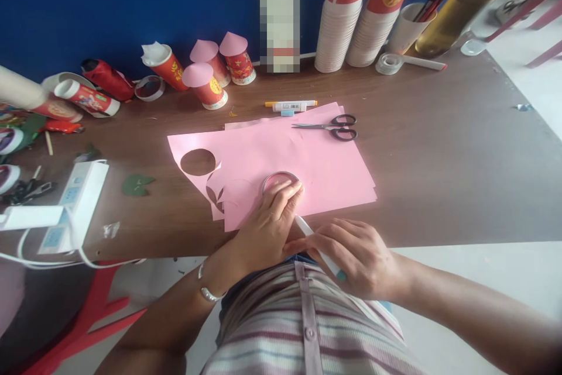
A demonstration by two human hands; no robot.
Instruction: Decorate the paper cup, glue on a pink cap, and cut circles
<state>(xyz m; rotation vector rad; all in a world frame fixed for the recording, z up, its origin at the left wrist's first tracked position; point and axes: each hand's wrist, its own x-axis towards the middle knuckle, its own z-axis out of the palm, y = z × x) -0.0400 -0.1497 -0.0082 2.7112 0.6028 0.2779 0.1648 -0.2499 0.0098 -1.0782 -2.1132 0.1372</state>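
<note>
On the near part of the pink paper sheets (267, 147) lies a thin-rimmed ring (281, 173). My left hand (276, 205) presses it down, fingers together over its near side and hiding much of it. In my right hand (351, 255) is a white marker (304, 224) with a teal end, pointing up and left at the paper's near edge, close to my left hand. Black-handled scissors (338, 127) rest on the sheets' right part. A round hole and smaller cutouts show in the paper's left part, and a faint circle outline is left of the ring.
Beyond the paper lie markers (292, 107). Paper cups with pink cone tops (205, 83) stand by the blue wall, with tall cup stacks (336, 35) to their right. A tape roll (389, 63) is back right. At left sits a corded power strip (79, 199).
</note>
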